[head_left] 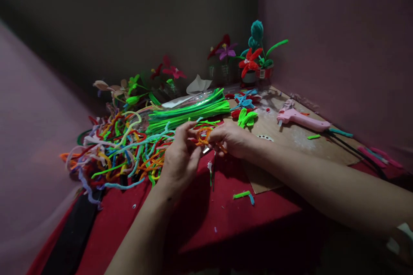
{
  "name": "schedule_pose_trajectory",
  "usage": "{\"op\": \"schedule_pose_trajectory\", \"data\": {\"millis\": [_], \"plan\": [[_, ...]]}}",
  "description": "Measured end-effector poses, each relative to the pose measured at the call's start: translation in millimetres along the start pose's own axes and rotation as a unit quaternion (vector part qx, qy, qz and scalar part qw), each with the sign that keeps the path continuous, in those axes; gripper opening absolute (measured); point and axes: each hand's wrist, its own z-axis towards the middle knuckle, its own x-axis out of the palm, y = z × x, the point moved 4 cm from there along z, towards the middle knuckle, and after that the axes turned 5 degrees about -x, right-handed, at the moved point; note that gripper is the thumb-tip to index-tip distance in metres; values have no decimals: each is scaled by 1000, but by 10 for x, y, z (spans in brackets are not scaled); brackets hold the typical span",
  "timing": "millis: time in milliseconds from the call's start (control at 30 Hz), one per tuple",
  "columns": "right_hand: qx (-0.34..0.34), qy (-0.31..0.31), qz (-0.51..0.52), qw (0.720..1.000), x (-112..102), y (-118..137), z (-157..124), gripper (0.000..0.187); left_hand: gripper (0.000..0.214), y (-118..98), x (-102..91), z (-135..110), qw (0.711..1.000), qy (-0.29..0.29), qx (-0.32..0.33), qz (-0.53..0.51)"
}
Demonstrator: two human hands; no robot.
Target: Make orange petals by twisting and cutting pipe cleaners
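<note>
Between my two hands is an orange pipe cleaner [203, 136] bent into small loops, held above the red cloth. My right hand [232, 138] pinches it from the right, and a short orange end shows below those fingers. From the other side, my left hand [181, 154] has its fingers closed at the left edge of the loops; the exact contact of the fingertips is hard to make out. Just behind the hands lies a bundle of green pipe cleaners [190, 111] partly in clear plastic. A tangled heap of coloured pipe cleaners [119, 150] spreads beside my left hand.
A pink glue gun [303, 119] rests on a brown board [300, 142] at right, its black cord trailing. Pipe-cleaner flowers, including a red flower [250, 62] in a pot, stand along the back wall. Green and blue scraps [241, 195] lie on the red cloth [206, 223].
</note>
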Motion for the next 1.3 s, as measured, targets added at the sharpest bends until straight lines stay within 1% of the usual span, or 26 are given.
{"op": "schedule_pose_trajectory", "data": {"millis": [33, 100, 167, 200, 233, 300, 367, 433, 500, 567, 633, 733, 800, 900, 967, 1067, 1133, 1200, 1300], "plan": [[8, 6, 31, 999, 18, 15, -13, 4, 43, 10, -6, 12, 997, 8, -37, -63], [22, 16, 72, 997, 51, 41, -40, 2, 35, 24, 49, 20, 979, 61, -102, -166], [28, 20, 77, 996, 65, 55, -59, 5, 28, 30, 142, 7, 958, 126, -142, -217], [33, 21, 73, 997, 65, 54, -64, 8, 25, 39, 166, 3, 955, 129, -149, -220], [39, 23, 76, 996, 64, 49, -66, 11, 21, 53, 182, -1, 958, 123, -151, -211], [63, 22, 90, 994, 54, 29, -68, 13, 16, 88, 185, -5, 971, 93, -139, -173], [92, 24, 114, 989, 50, 10, -74, 12, 15, 124, 181, -11, 982, 76, -119, -124], [120, 35, 141, 982, 62, -2, -84, 11, 13, 151, 190, -13, 988, 89, -99, -76], [134, 45, 160, 977, 76, -2, -90, 11, 15, 166, 202, -8, 986, 124, -94, -53], [132, 40, 158, 978, 76, 4, -88, 12, 16, 167, 182, 4, 981, 141, -117, -68], [122, 29, 148, 981, 68, 10, -83, 10, 9, 138, 131, 21, 974, 130, -144, -114], [121, 13, 147, 982, 52, -1, -82, 7, 19, 72, 85, 26, 966, 114, -161, -168], [131, 3, 148, 980, 43, -17, -86, 7, 20, 59, 92, 19, 966, 106, -164, -169], [146, 14, 149, 978, 58, -34, -92, 7, 16, 98, 118, 21, 980, 94, -138, -113], [149, 17, 147, 978, 71, -32, -93, 10, 11, 152, 141, 29, 985, 114, -117, -49], [156, 0, 137, 978, 66, -31, -92, 13, 11, 244, 153, 33, 979, 168, -118, 6], [151, -11, 129, 980, 53, -29, -87, 14, 11, 273, 142, 30, 972, 197, -127, 4], [131, -13, 125, 983, 43, -24, -77, 14, 11, 270, 145, 24, 965, 227, -132, -6], [114, -8, 118, 986, 48, -33, -68, 13, 14, 252, 198, 3, 949, 272, -158, -15]]}}
